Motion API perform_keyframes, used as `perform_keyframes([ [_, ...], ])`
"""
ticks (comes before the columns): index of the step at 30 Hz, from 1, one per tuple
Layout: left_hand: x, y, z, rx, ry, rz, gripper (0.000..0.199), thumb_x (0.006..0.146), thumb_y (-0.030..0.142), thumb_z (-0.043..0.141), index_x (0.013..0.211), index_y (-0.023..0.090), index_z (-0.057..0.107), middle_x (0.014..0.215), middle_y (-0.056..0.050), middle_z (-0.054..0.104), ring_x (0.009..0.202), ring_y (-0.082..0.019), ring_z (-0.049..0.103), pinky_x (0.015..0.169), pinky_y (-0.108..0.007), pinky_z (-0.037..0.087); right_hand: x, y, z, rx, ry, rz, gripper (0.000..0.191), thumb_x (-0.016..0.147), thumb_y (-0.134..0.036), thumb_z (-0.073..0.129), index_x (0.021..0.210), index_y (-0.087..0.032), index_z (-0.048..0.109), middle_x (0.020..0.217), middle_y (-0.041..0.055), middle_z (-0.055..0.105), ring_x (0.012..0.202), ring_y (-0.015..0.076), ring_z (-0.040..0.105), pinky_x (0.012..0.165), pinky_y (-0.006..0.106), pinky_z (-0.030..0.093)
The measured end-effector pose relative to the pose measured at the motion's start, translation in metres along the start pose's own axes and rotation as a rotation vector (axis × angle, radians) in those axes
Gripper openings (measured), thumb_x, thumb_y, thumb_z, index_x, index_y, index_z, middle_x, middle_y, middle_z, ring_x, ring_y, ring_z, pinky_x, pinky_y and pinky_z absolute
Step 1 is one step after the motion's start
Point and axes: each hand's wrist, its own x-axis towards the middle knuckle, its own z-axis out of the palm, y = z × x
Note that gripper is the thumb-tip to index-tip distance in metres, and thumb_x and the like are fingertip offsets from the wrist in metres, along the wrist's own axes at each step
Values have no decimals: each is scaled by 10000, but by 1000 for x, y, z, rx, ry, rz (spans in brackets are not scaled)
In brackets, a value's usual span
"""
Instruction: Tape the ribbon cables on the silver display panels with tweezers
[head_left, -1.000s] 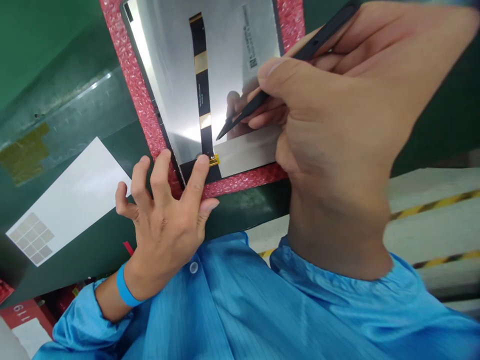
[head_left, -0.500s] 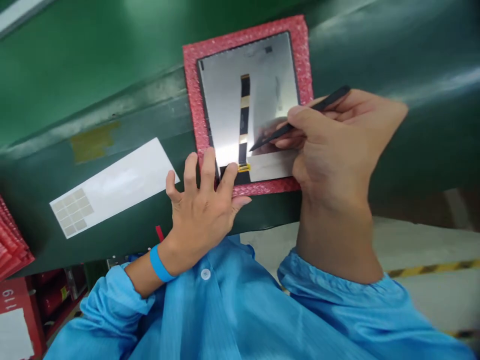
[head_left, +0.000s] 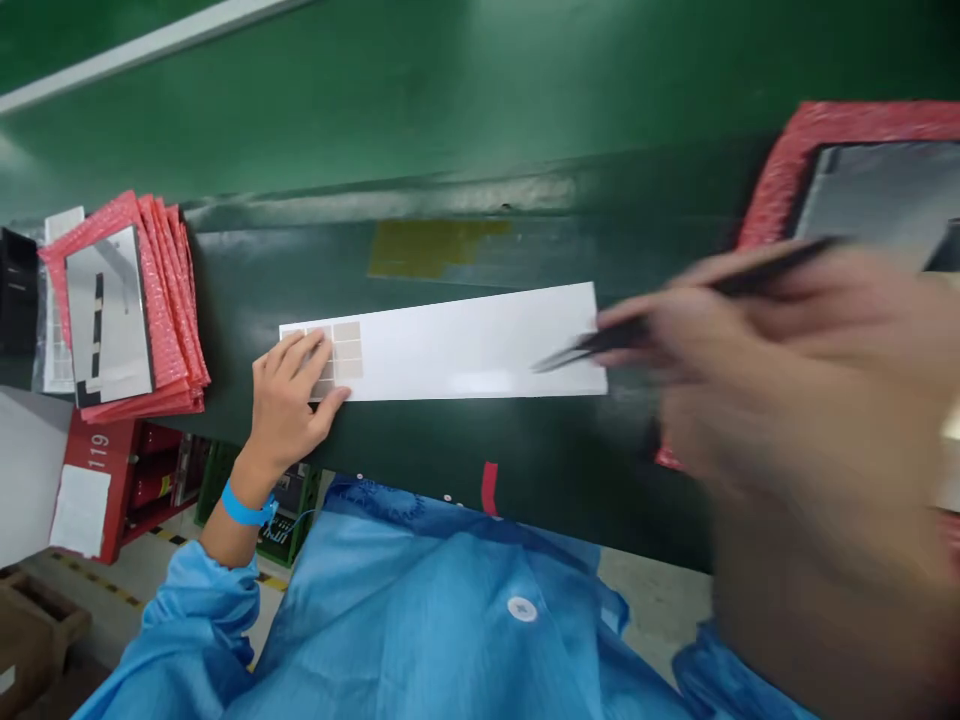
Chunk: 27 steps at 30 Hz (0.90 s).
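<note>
A long white strip of backing sheet (head_left: 465, 340) lies on the green mat, with beige square stickers (head_left: 347, 350) in a grid at its left end. My left hand (head_left: 292, 395) rests on that end, fingers stretched over some of the stickers. Blurred by motion, my right hand (head_left: 780, 370) grips black tweezers (head_left: 604, 340), whose two tips are over the right part of the strip; contact cannot be made out. Partly behind this hand, a display panel (head_left: 885, 195) lies on a red bubble-wrap sheet (head_left: 776, 190).
At the left is a stack of red bubble-wrap pouches (head_left: 172, 300) with another panel (head_left: 124, 320) on top. Yellowish tape (head_left: 427, 250) is stuck to the green mat (head_left: 420, 130). A red tab (head_left: 490, 488) hangs at the front edge. Below left stands a red bin (head_left: 105, 500).
The view has swung left. My left hand has gone from the panel's edge to the stickers. My right hand has brought the tweezers from the panel to the white strip.
</note>
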Motion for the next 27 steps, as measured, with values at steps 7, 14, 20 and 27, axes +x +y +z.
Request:
perform_keyframes([
  [7, -1, 10, 9, -54, -27, -29, 541, 976, 462, 693, 1450, 214, 614, 1537, -125, 607, 1434, -320, 505, 1151, -474, 369, -16, 33, 124, 0, -414, 29, 176, 799, -277, 816, 803, -230, 646, 731, -4, 692, 690, 192, 723, 540, 275, 632],
  [14, 1, 10, 9, -82, -14, 4, 564, 948, 473, 738, 1426, 193, 628, 1513, -129, 622, 1415, -327, 510, 1134, -476, 366, -14, 38, 112, -103, -393, 10, 242, 840, -339, 848, 810, -242, 628, 764, 3, 691, 717, 210, 727, 562, 311, 635],
  [20, 2, 12, 7, -90, -32, 1, 560, 962, 490, 721, 1436, 209, 622, 1518, -125, 619, 1419, -334, 508, 1132, -482, 365, -16, 29, 113, -162, -390, 24, 284, 838, -367, 872, 802, -252, 616, 754, -2, 666, 691, 210, 716, 564, 336, 646],
  [27, 2, 15, 7, -78, -38, 3, 548, 977, 506, 698, 1434, 214, 624, 1520, -121, 615, 1421, -330, 503, 1133, -477, 365, -12, 28, 111, -235, -421, 50, 293, 852, -381, 880, 826, -247, 621, 765, 10, 669, 673, 210, 708, 586, 343, 629],
])
